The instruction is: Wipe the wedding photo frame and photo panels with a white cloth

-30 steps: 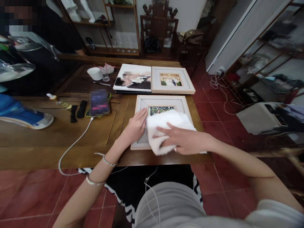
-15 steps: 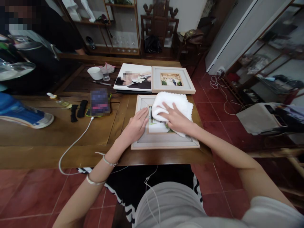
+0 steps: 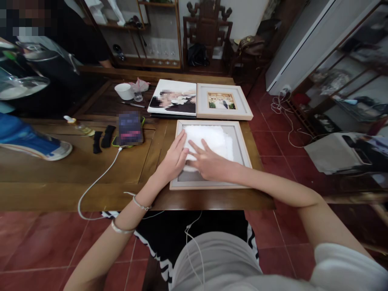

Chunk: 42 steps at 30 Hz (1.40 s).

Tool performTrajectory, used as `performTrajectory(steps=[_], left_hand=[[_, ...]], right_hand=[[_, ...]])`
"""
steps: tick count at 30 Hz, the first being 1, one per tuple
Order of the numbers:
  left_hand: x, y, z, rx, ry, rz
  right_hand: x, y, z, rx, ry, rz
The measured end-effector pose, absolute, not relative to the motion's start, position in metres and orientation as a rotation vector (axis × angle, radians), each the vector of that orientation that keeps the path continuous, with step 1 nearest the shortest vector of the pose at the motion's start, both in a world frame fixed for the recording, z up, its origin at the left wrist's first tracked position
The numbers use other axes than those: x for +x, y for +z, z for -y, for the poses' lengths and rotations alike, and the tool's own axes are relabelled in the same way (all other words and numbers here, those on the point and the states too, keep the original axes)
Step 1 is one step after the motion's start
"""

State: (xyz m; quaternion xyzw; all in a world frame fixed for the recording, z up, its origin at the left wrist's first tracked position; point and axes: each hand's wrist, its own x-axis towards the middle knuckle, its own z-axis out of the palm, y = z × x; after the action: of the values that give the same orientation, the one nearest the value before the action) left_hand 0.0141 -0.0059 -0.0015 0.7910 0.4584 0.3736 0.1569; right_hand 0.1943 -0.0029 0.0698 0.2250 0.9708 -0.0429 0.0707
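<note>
The right hand (image 3: pixel 209 163) lies flat, fingers spread, on a white cloth (image 3: pixel 215 137) that covers the glass of a picture frame (image 3: pixel 244 147) on the worktop (image 3: pixel 75 169). The left hand (image 3: pixel 174 159), flat with fingers together, rests on the frame's left rim and touches the cloth's edge. Beyond both hands lies a second frame (image 3: pixel 222 101).

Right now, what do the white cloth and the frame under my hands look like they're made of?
White cloth: likely terry cotton or microfibre, matte, with a fluffy, nubbly pile. Frame: apparently pale wood, plain matte finish, though it could be wood-look moulding.
</note>
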Motion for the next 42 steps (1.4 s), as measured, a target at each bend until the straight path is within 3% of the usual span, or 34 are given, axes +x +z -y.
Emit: performTrajectory(steps=[6,21,24,28,30,32,36,42], left_hand=[[0.016,-0.002,0.007,2.268,0.988,-1.352],[0.016,-0.004,0.009,2.358,0.84,-1.334],[0.016,-0.001,0.011,2.381,0.819,-1.335],[0.016,-0.002,0.011,2.384,0.835,-1.334],[0.017,-0.003,0.01,2.374,0.85,-1.344],[0.016,-0.004,0.008,2.363,0.873,-1.347],[0.017,0.0,0.005,2.381,0.931,-1.324],[0.018,0.004,0.004,2.39,0.958,-1.305]], right_hand=[[0.21,0.078,0.04,0.505,-0.218,-2.959],[0.331,0.111,0.045,1.056,-0.492,-2.85],[0.343,0.11,0.021,1.507,-0.554,-2.944],[0.333,0.103,-0.021,2.348,0.095,-2.917],[0.316,0.102,-0.041,2.257,0.364,-2.946],[0.291,0.102,-0.058,1.846,0.49,-3.077],[0.233,0.097,-0.076,0.837,0.376,-3.143],[0.201,0.079,-0.074,0.778,0.216,-3.015]])
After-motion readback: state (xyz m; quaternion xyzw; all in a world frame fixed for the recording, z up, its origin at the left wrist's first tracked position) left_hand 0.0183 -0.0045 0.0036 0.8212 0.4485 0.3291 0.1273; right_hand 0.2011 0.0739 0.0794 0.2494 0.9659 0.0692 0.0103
